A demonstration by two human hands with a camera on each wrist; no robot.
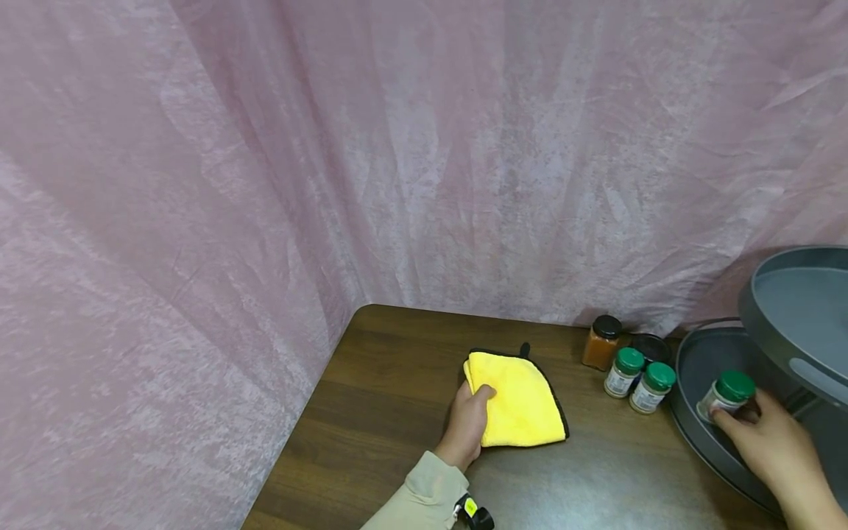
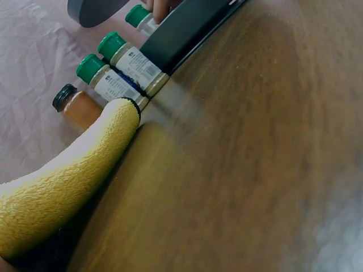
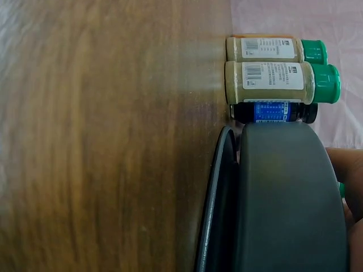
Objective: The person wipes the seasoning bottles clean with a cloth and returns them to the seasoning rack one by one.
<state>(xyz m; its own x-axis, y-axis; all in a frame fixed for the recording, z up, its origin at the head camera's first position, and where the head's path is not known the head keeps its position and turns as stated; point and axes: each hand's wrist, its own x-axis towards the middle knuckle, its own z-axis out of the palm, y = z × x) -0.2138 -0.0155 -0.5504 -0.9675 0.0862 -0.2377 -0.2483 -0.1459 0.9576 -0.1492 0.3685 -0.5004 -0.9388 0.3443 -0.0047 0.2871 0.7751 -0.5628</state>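
Observation:
A folded yellow cloth (image 1: 520, 405) with black edging is gripped by my left hand (image 1: 467, 421), thumb on top, over the wooden table. In the left wrist view the cloth (image 2: 74, 175) bulges along the left side. My right hand (image 1: 771, 438) holds a green-capped spice jar (image 1: 718, 397) within the lower tier of a dark grey round tiered rack (image 1: 689, 427). From the right wrist, that tier's wall (image 3: 292, 198) hides most of the jar and hand. Two more green-capped spice jars (image 1: 620, 373) (image 1: 652, 388) stand just left of the rack.
An orange-brown jar with a black lid (image 1: 601, 344) and a black-capped dark bottle (image 1: 651, 349) stand by the back edge. The rack's upper tier (image 1: 804, 309) overhangs at right. Pink curtains (image 1: 430, 162) hang behind the table (image 1: 371, 390).

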